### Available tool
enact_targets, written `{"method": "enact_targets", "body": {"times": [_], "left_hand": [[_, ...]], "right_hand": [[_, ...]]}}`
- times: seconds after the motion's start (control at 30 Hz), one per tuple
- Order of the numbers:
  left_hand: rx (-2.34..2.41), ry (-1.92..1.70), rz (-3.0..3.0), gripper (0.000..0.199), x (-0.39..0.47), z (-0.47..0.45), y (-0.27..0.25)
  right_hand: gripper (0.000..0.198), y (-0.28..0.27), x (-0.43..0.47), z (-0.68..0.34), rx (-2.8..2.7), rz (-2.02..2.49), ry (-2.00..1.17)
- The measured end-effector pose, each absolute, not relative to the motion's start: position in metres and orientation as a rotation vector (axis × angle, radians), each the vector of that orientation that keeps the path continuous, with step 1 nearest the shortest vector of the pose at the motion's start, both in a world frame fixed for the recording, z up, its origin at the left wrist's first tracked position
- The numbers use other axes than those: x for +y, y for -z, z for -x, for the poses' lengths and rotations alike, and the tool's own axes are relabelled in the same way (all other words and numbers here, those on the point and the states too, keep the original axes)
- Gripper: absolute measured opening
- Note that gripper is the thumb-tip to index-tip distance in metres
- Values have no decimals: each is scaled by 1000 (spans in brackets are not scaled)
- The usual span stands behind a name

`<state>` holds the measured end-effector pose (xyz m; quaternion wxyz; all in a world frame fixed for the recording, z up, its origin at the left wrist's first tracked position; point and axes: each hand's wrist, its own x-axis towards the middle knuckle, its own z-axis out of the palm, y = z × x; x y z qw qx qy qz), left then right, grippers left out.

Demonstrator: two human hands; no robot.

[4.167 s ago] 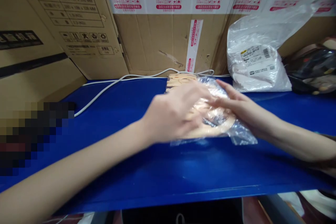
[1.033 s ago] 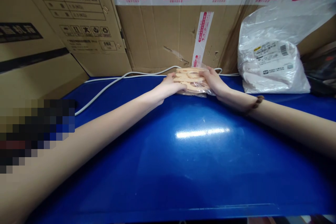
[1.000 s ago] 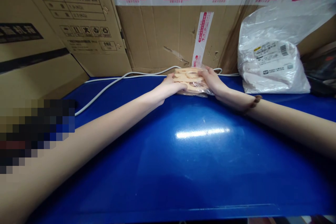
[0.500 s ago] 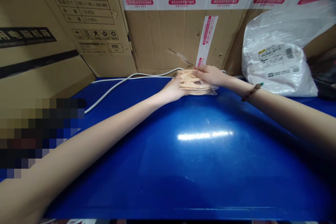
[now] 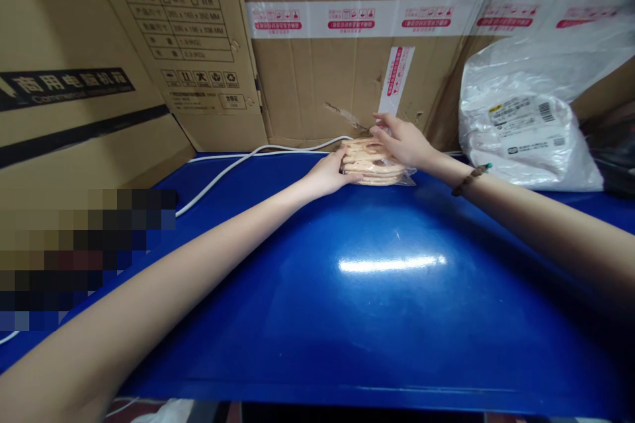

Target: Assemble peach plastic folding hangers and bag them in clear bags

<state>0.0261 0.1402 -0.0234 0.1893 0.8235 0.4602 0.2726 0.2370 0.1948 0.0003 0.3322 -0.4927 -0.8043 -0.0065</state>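
Note:
A clear plastic pack of pale, wood-coloured flat pieces, stacked in layers, lies at the back of the blue table. My left hand grips its left side, thumb along the front edge and fingers behind. At the pack's back right corner is my right hand, its fingers stretched out and apart over the top. Whether its fingertips touch the plastic is hard to see. Loose clear film sticks out at the pack's right end. What exactly the pieces are cannot be made out.
A large cardboard box with printed tape stands behind the pack, another printed carton at left. A white cable runs along the back of the blue table. A white plastic mailing bag stands at right.
My right hand's fingers have lifted and spread from the top of the pack. My left hand keeps its hold. The whole view has shifted slightly.

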Motion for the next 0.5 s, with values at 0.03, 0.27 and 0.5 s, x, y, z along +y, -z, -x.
{"method": "enact_targets", "body": {"times": [0.03, 0.27, 0.5], "left_hand": [[1325, -780, -2324, 77, 138, -28, 24], [1436, -828, -2490, 78, 88, -39, 18], [1238, -505, -2813, 76, 17, -32, 17]], "right_hand": [[55, -3, 191, -235, -2085, 1265, 39], [49, -27, 143, -236, -2148, 1077, 115], [51, -12, 49, -255, -2479, 939, 344]]}}
